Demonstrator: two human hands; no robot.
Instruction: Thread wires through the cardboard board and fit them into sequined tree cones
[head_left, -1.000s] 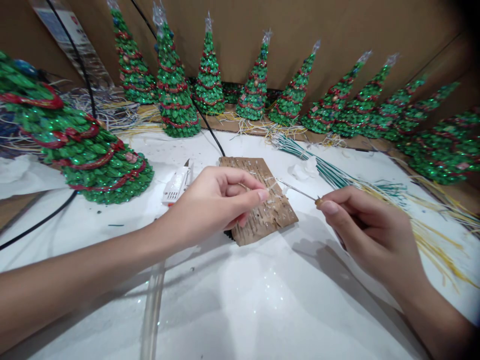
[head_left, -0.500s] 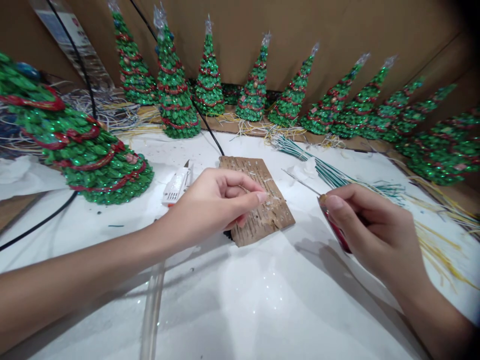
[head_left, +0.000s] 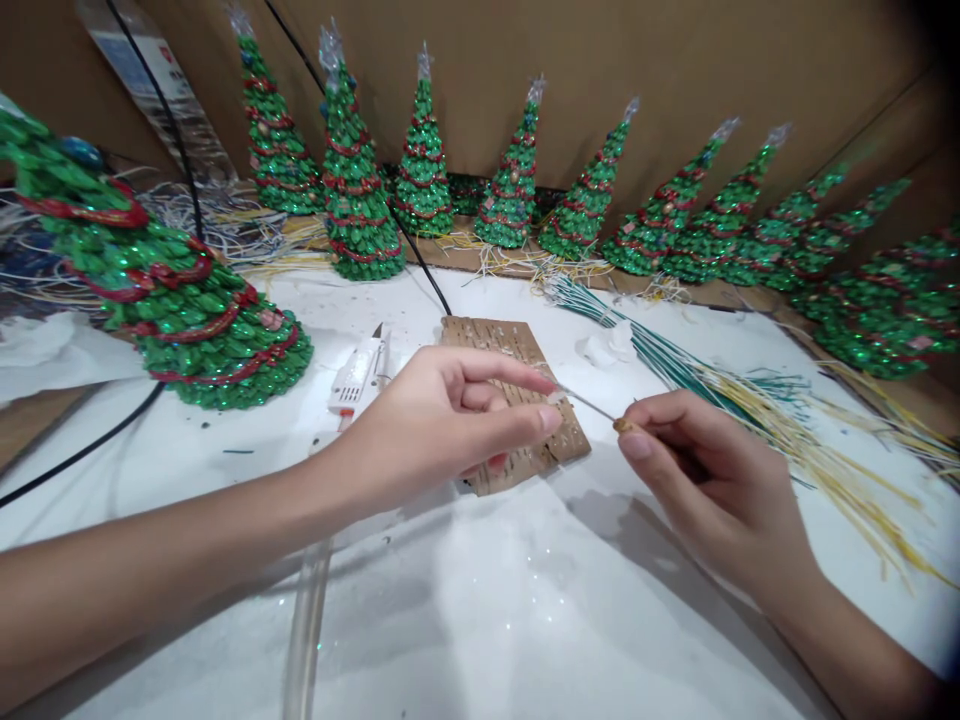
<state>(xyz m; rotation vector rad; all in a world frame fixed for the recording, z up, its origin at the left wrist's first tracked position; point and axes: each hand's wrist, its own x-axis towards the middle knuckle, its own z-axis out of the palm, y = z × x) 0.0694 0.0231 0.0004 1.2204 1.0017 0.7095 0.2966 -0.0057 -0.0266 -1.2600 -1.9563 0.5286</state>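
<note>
My left hand (head_left: pixel 480 415) hovers over the brown cardboard piece (head_left: pixel 517 335), thumb and forefinger curved toward each other. A tiny whitish bit (head_left: pixel 556 396) shows at their tips, too small to name. In my right hand (head_left: pixel 712 480) is an awl-like tool (head_left: pixel 592 403) with a thin metal shaft and a brass-coloured collar; my fingers hide its handle. The shaft points left, and its tip is at my left fingertips. Rows of slits and small pale bits mark the cardboard, which lies flat on the white table surface (head_left: pixel 480 620).
A glue gun (head_left: pixel 360 375) lies left of the cardboard, beside a decorated green tree (head_left: pixel 217 320). Several similar trees (head_left: pixel 506 190) line the back. Bundled green wires (head_left: pixel 660 355) and yellow wires (head_left: pixel 862 490) lie right. A black cable (head_left: pixel 424 260) crosses behind; a clear stick (head_left: pixel 304 630) lies in front.
My right hand has moved left, bringing the tool's tip to my left fingertips. The left thumb and forefinger have parted a little and shifted slightly right.
</note>
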